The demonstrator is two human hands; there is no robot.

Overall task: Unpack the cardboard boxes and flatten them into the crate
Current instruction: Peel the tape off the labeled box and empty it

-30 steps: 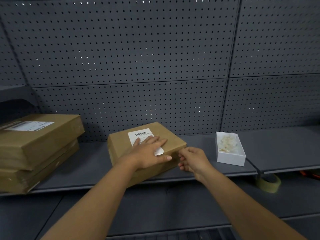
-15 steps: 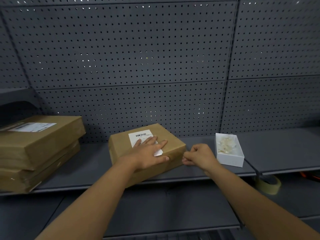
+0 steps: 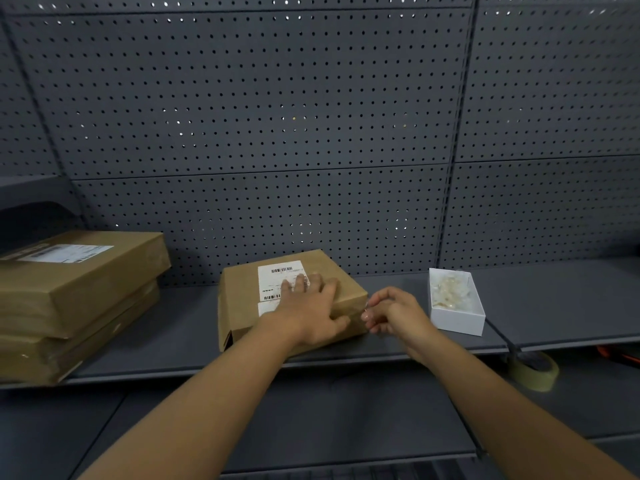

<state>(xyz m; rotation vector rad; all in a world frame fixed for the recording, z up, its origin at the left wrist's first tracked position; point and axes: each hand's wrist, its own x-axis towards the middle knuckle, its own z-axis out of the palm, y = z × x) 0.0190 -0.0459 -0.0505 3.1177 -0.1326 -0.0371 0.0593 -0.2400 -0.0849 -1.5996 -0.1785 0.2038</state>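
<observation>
With the left hand (image 3: 311,315) pressing flat on the small brown cardboard box (image 3: 291,299), right fingers (image 3: 372,315) pinched something unclear at its corner; a slip looked likely.

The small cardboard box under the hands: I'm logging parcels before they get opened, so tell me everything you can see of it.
The small cardboard box is plain brown, low and rectangular, lying flat on the grey shelf, turned slightly askew. A white shipping label with barcodes covers part of its top. It looks closed, though a flap gapes slightly at its near left corner. The left hand presses flat on its top, thumb on the near side; the right hand pinches at its right corner.
</observation>
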